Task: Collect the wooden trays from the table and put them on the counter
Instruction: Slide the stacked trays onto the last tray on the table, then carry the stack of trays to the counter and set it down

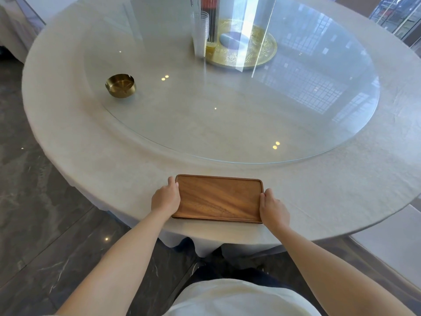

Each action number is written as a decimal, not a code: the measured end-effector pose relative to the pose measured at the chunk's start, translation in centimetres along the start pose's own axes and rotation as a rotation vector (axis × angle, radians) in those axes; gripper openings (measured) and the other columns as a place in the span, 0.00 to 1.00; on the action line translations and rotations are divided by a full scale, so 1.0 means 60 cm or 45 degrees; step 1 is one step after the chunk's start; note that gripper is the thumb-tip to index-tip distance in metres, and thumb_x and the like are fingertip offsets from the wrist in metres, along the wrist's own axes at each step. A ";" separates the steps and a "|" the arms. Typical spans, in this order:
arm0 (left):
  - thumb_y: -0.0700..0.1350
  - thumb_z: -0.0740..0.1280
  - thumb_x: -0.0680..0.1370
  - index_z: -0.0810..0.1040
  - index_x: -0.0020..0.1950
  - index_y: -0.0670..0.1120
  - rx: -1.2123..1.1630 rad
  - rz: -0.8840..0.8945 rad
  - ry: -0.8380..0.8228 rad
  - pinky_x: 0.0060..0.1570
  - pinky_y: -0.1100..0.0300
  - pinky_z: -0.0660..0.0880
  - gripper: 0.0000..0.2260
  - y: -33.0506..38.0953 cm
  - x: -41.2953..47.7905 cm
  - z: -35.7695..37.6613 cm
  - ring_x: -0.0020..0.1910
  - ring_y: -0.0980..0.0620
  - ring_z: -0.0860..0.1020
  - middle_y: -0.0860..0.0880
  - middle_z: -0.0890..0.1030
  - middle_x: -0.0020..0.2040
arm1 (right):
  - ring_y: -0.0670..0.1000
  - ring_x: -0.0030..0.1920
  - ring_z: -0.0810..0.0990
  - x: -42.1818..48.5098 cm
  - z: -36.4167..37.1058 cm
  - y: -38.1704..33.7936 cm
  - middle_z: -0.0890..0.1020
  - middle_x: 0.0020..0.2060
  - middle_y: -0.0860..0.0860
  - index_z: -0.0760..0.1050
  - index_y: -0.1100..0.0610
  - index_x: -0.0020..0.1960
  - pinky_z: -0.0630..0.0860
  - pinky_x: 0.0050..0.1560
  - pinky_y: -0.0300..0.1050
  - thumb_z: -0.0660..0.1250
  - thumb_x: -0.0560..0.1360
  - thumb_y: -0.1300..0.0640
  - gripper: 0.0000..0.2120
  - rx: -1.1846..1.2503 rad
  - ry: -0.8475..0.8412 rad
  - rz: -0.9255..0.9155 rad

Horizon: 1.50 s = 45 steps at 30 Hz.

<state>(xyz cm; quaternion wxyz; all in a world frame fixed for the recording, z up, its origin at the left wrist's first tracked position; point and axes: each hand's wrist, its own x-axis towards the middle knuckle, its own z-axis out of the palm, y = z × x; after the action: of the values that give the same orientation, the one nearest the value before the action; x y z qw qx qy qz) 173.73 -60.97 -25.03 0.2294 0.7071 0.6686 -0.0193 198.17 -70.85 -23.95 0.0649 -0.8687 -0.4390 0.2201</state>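
Left hand (165, 198) and right hand (273, 207) each clasp a short end of the tray (218, 198), which lies flat on the worktop (114, 169), evenly braced for a level lift.

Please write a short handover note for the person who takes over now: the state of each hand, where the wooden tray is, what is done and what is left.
Left hand: closed on the left short edge of the wooden tray.
Right hand: closed on its right short edge.
Tray: lies flat and empty at the near edge of the round table, on the cloth, outside the glass turntable.
Done: tray gripped on both sides; a lift cannot be told.
Left: lift it and carry it to the counter, which is not in view. No other wooden tray is visible here.
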 end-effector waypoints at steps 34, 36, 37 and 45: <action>0.64 0.62 0.73 0.71 0.48 0.42 -0.417 -0.177 -0.302 0.46 0.55 0.71 0.24 -0.009 0.009 0.004 0.46 0.45 0.74 0.45 0.76 0.47 | 0.54 0.45 0.72 0.012 -0.007 -0.005 0.73 0.46 0.54 0.67 0.64 0.59 0.68 0.45 0.45 0.60 0.75 0.40 0.27 0.429 -0.360 0.290; 0.65 0.63 0.72 0.72 0.49 0.41 -0.415 -0.164 -0.288 0.48 0.53 0.73 0.26 -0.007 0.008 0.000 0.47 0.45 0.75 0.44 0.77 0.47 | 0.54 0.45 0.73 0.007 -0.006 0.003 0.74 0.46 0.54 0.68 0.63 0.56 0.68 0.44 0.45 0.61 0.75 0.40 0.26 0.490 -0.360 0.292; 0.65 0.63 0.72 0.72 0.50 0.41 -0.400 -0.155 -0.281 0.49 0.52 0.74 0.27 -0.004 0.007 -0.002 0.47 0.45 0.76 0.44 0.77 0.48 | 0.54 0.45 0.73 0.004 -0.006 0.009 0.74 0.46 0.54 0.68 0.63 0.56 0.69 0.45 0.45 0.61 0.75 0.40 0.26 0.536 -0.356 0.299; 0.65 0.63 0.72 0.71 0.47 0.40 -0.271 0.020 -0.197 0.45 0.54 0.70 0.26 0.121 -0.025 -0.027 0.46 0.43 0.74 0.44 0.76 0.46 | 0.53 0.47 0.75 -0.042 -0.063 0.104 0.76 0.50 0.55 0.68 0.62 0.56 0.72 0.43 0.44 0.62 0.74 0.41 0.25 0.840 -0.150 0.360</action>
<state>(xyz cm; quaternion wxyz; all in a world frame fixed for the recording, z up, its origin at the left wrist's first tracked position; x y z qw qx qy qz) 180.08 -61.80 -20.92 0.3541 0.6805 0.6415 -0.0012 203.11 -76.33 -21.65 0.2852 -0.8391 -0.2228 0.4063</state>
